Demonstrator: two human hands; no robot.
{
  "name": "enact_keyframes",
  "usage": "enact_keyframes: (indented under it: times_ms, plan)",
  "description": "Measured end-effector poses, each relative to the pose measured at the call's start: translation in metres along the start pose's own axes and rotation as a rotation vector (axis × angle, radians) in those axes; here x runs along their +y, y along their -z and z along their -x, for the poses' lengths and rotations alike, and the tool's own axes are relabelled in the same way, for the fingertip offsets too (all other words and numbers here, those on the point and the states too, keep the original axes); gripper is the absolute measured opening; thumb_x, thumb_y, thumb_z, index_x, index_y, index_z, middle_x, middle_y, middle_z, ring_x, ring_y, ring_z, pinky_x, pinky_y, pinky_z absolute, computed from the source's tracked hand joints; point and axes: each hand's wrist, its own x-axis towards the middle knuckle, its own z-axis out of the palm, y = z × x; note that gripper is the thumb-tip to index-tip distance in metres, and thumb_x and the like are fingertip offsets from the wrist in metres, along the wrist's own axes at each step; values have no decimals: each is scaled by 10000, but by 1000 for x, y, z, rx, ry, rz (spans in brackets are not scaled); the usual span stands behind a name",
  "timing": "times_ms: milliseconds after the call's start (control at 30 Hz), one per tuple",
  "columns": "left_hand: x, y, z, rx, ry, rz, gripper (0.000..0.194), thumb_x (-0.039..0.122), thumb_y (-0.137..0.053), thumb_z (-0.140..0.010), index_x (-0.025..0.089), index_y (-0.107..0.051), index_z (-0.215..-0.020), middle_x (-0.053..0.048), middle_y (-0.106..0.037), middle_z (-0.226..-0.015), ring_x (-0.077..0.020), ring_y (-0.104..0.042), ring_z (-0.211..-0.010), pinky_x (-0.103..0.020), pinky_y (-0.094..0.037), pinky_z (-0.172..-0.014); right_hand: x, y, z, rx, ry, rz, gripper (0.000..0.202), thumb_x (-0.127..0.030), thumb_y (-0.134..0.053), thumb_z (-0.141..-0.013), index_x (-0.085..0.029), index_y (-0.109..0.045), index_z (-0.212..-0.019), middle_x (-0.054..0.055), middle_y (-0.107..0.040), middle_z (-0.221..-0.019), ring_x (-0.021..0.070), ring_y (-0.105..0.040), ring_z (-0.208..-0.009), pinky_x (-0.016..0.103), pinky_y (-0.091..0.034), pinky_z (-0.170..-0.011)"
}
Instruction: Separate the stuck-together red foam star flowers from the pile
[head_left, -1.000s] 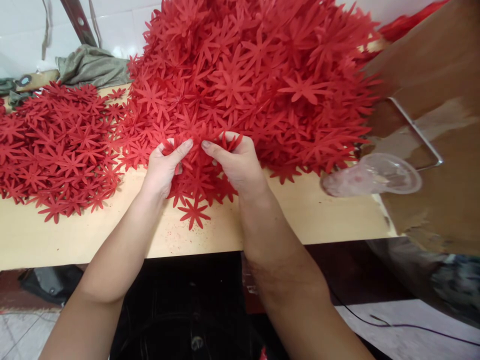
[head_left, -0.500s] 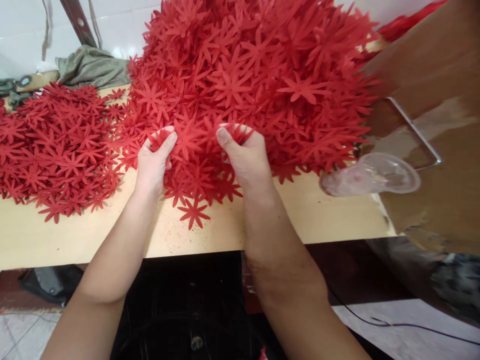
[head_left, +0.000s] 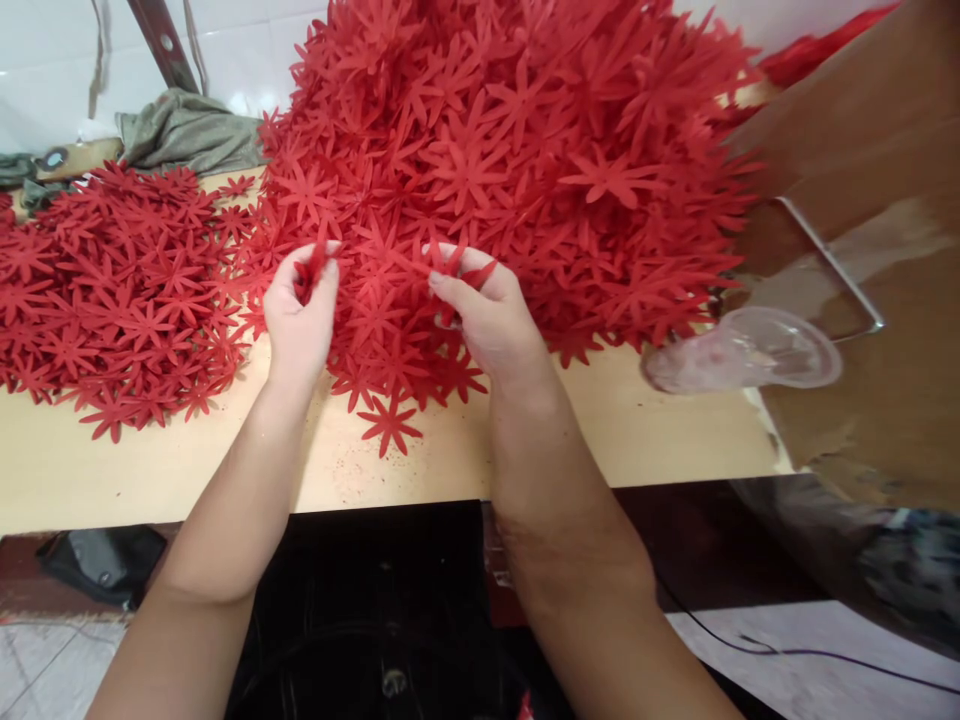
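My left hand [head_left: 298,325] is closed in a pinch over the front of a large heap of red flower-shaped cutouts [head_left: 517,130], with a folded red flower cutout [head_left: 306,278] between thumb and fingers. My right hand [head_left: 495,322] stands a short way to the right, thumb and fingers pinching another red flower cutout [head_left: 478,272]; its petals stick out past the fingers. How many layers each hand holds cannot be made out. Below and between the hands, a single red flower [head_left: 391,425] lies flat on the pale tabletop.
A lower pile of red flowers [head_left: 142,310] spreads at the left. Behind it lies a grey-green cloth [head_left: 187,135]. To the right, a clear plastic cup [head_left: 750,350] lies on its side against a brown cardboard box [head_left: 847,270]. The table [head_left: 420,480] ends close to my body.
My hands have moved slightly farther apart, the left one a little leftward. The cutouts in them have shifted, with petals now standing up between the fingers.
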Motion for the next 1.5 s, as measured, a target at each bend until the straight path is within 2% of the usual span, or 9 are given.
enact_keyframes:
  times_ms: [267,500,633,733,833,1033,1233,1367,1500]
  plan:
    - [-7,-25,22,-327,130,78,333,359,-788,-630,178,-656,-875,-4,-699,-882,-139,-651,-870,-289,-488,-860,-5,-4,7,-217,40,152,513,-538,-668,-726,-241,-604,-1140,40,-663,-1151,192,-623,-1079,378,-504,-996]
    - [-5,-26,24,-303,158,163,245,361,-781,-644,182,-644,-740,37,-658,-736,-94,-626,-737,-238,-496,-759,-6,-2,9,-278,26,78,571,-524,-675,-726,-280,-558,-1229,22,-643,-1204,190,-609,-1123,390,-492,-1021]
    - [-7,-20,18,-153,208,204,267,434,-720,-708,193,-625,-774,31,-642,-699,-97,-632,-690,-223,-498,-656,-10,2,11,-334,1,2,631,-496,-703,-709,-306,-517,-1282,9,-661,-1154,185,-624,-1101,384,-537,-956]
    - [-13,-11,7,-27,202,177,302,464,-704,-715,202,-619,-839,15,-670,-772,-102,-646,-718,-219,-504,-643,-8,5,9,-312,-12,4,618,-463,-710,-717,-296,-522,-1282,18,-682,-1086,176,-650,-1038,342,-576,-870]
    - [-18,-4,-1,27,103,75,348,449,-728,-693,212,-616,-922,-8,-692,-939,-120,-656,-876,-242,-523,-780,-2,6,6,-274,-8,9,633,-449,-712,-722,-298,-500,-1299,23,-693,-1070,157,-672,-940,305,-595,-780]
    - [-11,-6,5,-133,-158,-67,427,438,-703,-729,271,-597,-1108,-11,-605,-1251,-209,-494,-1278,-365,-385,-1085,4,3,5,-251,18,10,719,-459,-723,-703,-322,-436,-1348,31,-661,-1189,149,-676,-891,317,-606,-744]
    - [-4,-18,21,-361,19,-89,378,447,-713,-707,206,-656,-993,-31,-697,-1047,-208,-625,-1082,-383,-458,-1003,7,0,2,-125,85,119,575,-509,-671,-734,-306,-545,-1257,10,-635,-1225,206,-607,-1137,383,-573,-906]
    - [-7,-24,25,-359,117,-78,432,369,-781,-636,178,-641,-997,-39,-706,-999,-182,-658,-966,-344,-487,-943,5,-5,2,-37,72,162,548,-579,-624,-739,-260,-607,-1185,26,-642,-1221,219,-589,-1172,389,-543,-958]
    - [-11,-24,22,-349,149,15,253,294,-731,-705,172,-638,-906,-5,-697,-875,-127,-662,-842,-297,-510,-867,1,-12,6,-24,50,172,548,-639,-533,-772,-242,-634,-1135,33,-687,-1112,199,-618,-1124,358,-555,-935]
